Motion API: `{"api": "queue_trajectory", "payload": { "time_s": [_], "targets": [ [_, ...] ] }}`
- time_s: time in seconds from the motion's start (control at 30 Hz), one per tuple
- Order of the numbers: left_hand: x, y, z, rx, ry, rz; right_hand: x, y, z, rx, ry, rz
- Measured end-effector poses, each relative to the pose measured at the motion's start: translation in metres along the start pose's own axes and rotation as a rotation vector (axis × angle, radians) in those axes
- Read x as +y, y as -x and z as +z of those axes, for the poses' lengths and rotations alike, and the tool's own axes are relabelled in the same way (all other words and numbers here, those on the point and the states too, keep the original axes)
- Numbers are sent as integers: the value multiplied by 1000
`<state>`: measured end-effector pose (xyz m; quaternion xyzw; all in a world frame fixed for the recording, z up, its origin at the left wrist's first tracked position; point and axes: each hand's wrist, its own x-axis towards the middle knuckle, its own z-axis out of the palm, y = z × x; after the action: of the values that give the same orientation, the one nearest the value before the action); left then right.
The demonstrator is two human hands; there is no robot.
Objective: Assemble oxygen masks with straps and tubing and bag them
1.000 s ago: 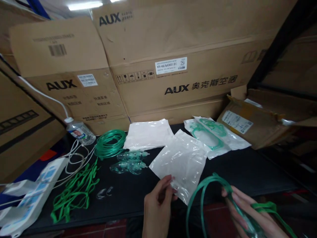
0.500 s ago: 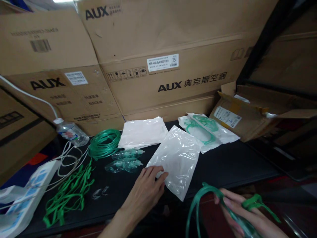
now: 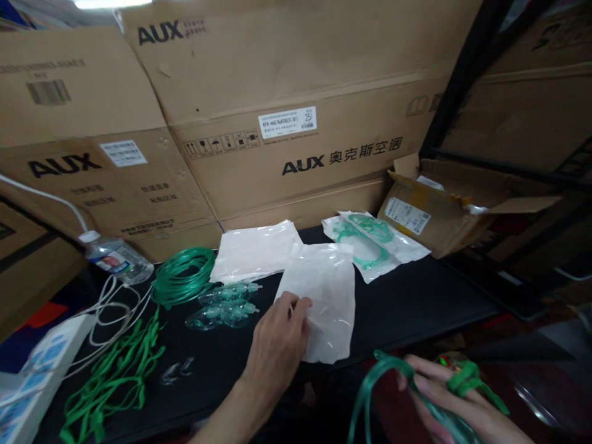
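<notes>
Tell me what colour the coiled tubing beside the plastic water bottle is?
Green, seen in the head view: the coiled tubing beside the plastic water bottle.

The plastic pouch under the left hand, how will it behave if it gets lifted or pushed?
The pouch looks thin and flat, so it would probably flop and feel light. Its glossy film on the smooth black table suggests it may slide easily under the left hand.

I count two sealed mask packs (image 3: 370, 243), two empty pouches (image 3: 324, 296), two loose masks (image 3: 224, 305), one water bottle (image 3: 115, 259).
</notes>
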<state>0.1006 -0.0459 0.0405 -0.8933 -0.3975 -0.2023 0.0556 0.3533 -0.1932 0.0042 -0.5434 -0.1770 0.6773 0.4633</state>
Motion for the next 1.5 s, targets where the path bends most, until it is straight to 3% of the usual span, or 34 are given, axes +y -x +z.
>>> {"api": "queue_trajectory", "payload": {
  "time_s": [0.07, 0.17, 0.23, 0.3, 0.47, 0.57, 0.7, 0.83, 1.0, 1.17, 1.3, 1.5],
  "targets": [
    [26, 9, -3, -54, -18, -86, 2, 2, -9, -2, -17, 9],
    [53, 17, 4, -279, 35, -123, 2, 7, -16, -14, -23, 34],
    [60, 17, 11, -399, 120, -153, 0, 12, -17, 19, -10, 37],
    [58, 16, 14, -432, 199, -186, -1, 17, -21, 70, 6, 48],
    [44, 10, 8, -363, 327, -182, 14, 24, -40, 151, -24, 47],
    [40, 7, 6, -340, 379, -155, 28, 27, -38, 147, -59, 75],
    [38, 2, 7, -338, 421, -100, 34, 25, -4, 102, -47, 90],
    [41, 0, 5, -369, 371, -75, 24, 14, 37, 80, -14, 23],
    [42, 4, 1, -373, 269, -108, 11, 13, 51, 199, -74, -72],
    [35, 8, 6, -272, 392, -84, 7, 20, 45, 293, -172, -137],
    [36, 9, 12, -158, 401, -75, 19, 14, 50, 361, -208, -193],
    [42, 17, 24, 25, 334, -19, 40, 0, 60, 333, 79, -261]
  ]
}}
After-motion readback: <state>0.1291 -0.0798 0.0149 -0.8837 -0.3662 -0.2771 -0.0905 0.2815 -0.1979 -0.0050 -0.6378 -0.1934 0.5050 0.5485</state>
